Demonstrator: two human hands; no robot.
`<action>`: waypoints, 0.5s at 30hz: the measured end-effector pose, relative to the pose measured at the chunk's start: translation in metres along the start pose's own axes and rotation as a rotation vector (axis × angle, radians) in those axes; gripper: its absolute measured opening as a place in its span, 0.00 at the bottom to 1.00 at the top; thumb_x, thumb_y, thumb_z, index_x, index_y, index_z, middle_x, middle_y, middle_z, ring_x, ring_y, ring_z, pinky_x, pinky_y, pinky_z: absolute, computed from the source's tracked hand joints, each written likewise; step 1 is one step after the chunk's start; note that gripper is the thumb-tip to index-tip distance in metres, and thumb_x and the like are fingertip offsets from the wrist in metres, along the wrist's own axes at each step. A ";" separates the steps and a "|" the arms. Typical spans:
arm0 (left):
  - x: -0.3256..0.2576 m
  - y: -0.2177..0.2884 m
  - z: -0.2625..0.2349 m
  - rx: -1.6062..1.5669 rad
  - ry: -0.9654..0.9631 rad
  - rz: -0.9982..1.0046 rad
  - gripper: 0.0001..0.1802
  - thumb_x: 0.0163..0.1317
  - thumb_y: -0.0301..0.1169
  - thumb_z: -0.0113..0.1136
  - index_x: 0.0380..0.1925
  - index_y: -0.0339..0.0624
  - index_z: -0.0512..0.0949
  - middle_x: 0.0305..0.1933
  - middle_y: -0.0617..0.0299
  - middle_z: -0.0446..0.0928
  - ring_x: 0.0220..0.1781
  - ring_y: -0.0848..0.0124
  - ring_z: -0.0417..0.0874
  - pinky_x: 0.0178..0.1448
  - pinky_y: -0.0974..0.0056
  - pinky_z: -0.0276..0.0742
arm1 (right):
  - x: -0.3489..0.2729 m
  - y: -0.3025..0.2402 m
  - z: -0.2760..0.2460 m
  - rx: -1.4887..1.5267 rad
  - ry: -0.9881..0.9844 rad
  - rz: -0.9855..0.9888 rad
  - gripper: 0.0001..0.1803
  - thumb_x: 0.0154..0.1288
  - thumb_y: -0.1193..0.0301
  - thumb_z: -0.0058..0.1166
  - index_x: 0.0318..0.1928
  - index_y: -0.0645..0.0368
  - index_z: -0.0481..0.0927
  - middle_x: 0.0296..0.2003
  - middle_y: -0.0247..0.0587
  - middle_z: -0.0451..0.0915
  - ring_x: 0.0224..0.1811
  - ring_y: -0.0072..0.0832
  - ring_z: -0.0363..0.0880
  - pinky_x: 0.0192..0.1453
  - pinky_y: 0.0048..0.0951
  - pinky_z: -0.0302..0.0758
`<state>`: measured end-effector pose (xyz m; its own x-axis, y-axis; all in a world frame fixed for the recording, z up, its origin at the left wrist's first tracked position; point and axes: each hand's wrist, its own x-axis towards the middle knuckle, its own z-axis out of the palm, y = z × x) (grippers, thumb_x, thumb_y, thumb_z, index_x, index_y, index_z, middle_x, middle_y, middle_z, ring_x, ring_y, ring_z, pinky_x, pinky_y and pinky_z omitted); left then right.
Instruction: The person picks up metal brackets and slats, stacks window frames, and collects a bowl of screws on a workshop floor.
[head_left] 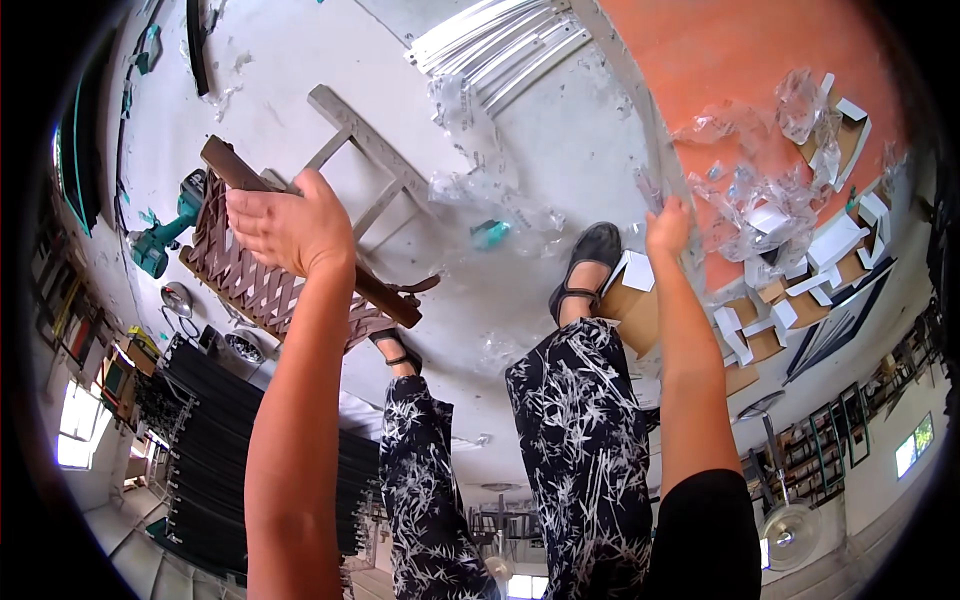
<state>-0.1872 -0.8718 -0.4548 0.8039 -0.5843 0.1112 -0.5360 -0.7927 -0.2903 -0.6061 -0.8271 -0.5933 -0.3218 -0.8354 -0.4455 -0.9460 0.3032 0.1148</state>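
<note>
A brown frame with crisscross woven straps [217,235] leans tilted at the left, its thick brown bar [388,300] slanting across the near side. My left hand [292,225] is closed over that bar, fingers reaching across toward the webbing. Loose strap ends stick out near the bar's lower end. My right hand [668,230] is out to the right, closed, above the floor near the orange area. A thin, pale, see-through sliver shows by its fingertips; what it is I cannot make out.
A grey ladder-like frame [375,150] lies beyond the woven one. A teal cordless drill [165,238] is at its left. Clear plastic wrap [455,110] trails across the floor. Cut cardboard [835,240] and crumpled plastic [750,215] lie right, white strips [500,45] at the far side.
</note>
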 end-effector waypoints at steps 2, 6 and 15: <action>0.001 0.000 -0.001 -0.010 0.011 0.011 0.43 0.49 0.44 0.49 0.61 0.30 0.49 0.61 0.44 0.56 0.64 0.48 0.56 0.64 0.48 0.53 | -0.001 -0.004 0.001 0.012 0.031 0.059 0.18 0.43 0.76 0.62 0.37 0.61 0.73 0.37 0.48 0.75 0.43 0.48 0.73 0.48 0.43 0.70; 0.002 0.000 0.000 0.009 0.019 0.005 0.43 0.48 0.45 0.49 0.60 0.30 0.50 0.61 0.44 0.57 0.63 0.48 0.57 0.64 0.48 0.54 | 0.009 0.004 -0.002 0.059 -0.106 -0.029 0.15 0.46 0.74 0.60 0.37 0.62 0.74 0.37 0.51 0.75 0.43 0.49 0.73 0.47 0.43 0.70; 0.003 0.003 -0.001 0.004 0.028 -0.006 0.41 0.48 0.44 0.49 0.59 0.31 0.52 0.60 0.44 0.57 0.63 0.49 0.58 0.63 0.48 0.56 | 0.009 0.009 -0.037 0.109 -0.222 -0.290 0.13 0.53 0.70 0.50 0.38 0.64 0.73 0.31 0.56 0.76 0.37 0.52 0.75 0.43 0.48 0.71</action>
<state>-0.1868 -0.8765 -0.4541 0.7992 -0.5846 0.1395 -0.5305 -0.7953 -0.2933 -0.6193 -0.8491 -0.5633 -0.0141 -0.7776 -0.6286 -0.9829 0.1262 -0.1340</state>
